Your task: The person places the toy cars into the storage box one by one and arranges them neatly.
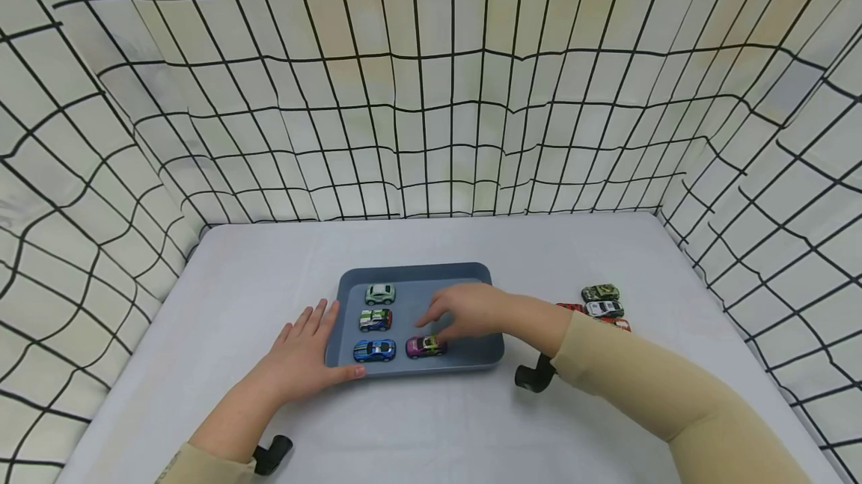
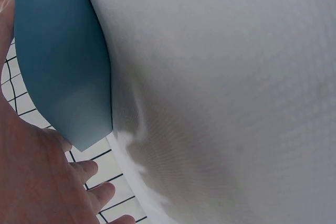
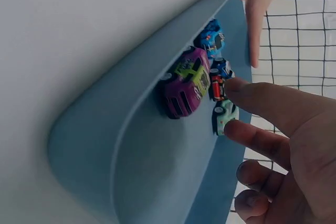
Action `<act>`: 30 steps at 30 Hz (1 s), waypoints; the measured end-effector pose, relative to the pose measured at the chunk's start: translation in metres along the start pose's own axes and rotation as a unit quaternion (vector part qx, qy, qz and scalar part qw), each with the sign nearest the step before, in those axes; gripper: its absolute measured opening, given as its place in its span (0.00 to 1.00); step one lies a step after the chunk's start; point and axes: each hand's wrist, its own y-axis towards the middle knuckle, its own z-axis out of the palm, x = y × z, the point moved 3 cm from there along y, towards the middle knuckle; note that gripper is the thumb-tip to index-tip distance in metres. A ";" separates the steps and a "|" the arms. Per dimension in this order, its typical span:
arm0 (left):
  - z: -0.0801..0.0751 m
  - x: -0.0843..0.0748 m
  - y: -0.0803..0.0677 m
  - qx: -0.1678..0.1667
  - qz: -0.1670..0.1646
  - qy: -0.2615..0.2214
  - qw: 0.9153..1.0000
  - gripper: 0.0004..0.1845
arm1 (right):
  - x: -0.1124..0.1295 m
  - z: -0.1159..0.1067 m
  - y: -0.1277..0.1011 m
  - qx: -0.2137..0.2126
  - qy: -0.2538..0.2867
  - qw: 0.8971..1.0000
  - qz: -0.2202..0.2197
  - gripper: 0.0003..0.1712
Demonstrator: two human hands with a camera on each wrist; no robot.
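Note:
A blue-grey tray holds several toy cars. In its left part stand a pale green car, a white-green-blue car and a blue car. Right of the blue one is a purple and yellow toy car. My right hand hovers just above that car; the right wrist view shows thumb and fingers spread apart, holding nothing. At the tray's left edge my left hand rests with straight fingers, its thumb along the front-left rim.
To the right of the tray, several more toy cars sit close together: a camouflage green one, a white one and red ones partly hidden by my right forearm. A white cloth covers the table. Black-gridded netting surrounds it.

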 end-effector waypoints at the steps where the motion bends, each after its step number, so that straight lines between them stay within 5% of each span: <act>1: 0.000 0.000 0.000 0.000 0.000 0.000 1.000 0.68 | -0.001 -0.002 -0.001 -0.003 0.000 1.000 -0.001 0.23; 19: 0.003 0.004 0.001 0.000 0.000 -0.003 1.000 0.69 | -0.057 -0.022 -0.063 -0.062 0.043 0.996 0.041 0.23; 30: 0.002 0.002 0.001 0.000 0.000 -0.002 1.000 0.69 | -0.110 -0.016 -0.121 -0.060 0.041 0.989 0.130 0.21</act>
